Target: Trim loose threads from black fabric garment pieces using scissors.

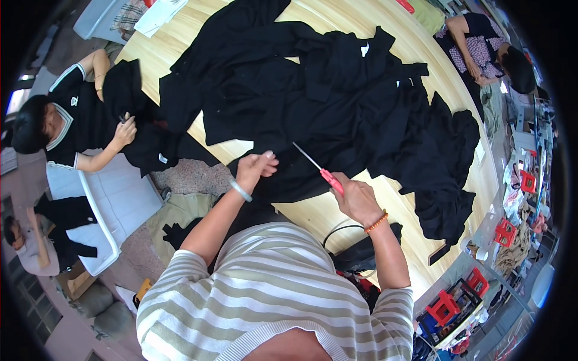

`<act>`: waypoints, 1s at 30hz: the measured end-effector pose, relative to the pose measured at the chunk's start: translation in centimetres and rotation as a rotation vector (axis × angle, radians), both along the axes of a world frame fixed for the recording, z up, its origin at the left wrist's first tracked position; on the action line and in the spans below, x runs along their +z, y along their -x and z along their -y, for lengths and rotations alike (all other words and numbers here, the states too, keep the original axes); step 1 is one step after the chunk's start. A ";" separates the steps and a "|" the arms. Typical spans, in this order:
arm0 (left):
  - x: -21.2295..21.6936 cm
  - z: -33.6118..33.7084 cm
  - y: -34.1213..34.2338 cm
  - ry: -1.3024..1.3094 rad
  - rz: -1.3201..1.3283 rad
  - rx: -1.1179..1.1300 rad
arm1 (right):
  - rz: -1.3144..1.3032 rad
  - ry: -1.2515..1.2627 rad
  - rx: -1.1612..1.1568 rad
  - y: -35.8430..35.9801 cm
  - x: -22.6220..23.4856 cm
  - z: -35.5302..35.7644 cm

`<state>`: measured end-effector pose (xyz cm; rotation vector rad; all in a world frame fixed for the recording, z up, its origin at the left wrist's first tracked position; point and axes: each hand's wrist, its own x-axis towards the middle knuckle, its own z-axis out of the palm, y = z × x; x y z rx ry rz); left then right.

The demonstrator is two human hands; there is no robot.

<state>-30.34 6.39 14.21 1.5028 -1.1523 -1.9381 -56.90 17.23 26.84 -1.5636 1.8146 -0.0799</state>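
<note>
Currently I watch a pale wood-grain table (361,13) | black garments (259,108) heaped across it | left hand (256,168) half-curled, I cannot tell if pinching anything | right hand (359,200) gripping red-handled slim-shafted tool (330,178), tip over garments

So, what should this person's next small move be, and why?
Probably settle the left hand on the black garments to steady them: the right hand holds a pink-handled tool over them, while the left shows no clear grip on any cloth.
</note>
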 end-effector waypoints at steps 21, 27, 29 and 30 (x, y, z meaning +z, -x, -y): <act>2.7 0.7 11.8 0.551 0.017 -0.509 | 0.166 0.225 -0.252 4.6 3.5 -2.2; 8.3 4.4 9.9 0.380 -0.068 -0.232 | -0.030 0.048 -0.297 6.6 2.6 -6.4; 6.4 4.5 8.8 0.284 -0.033 0.018 | -0.070 -0.070 -0.224 5.5 1.6 -7.1; 7.5 4.1 9.4 0.280 -0.028 0.021 | -0.052 -0.109 -0.155 4.8 0.6 -7.7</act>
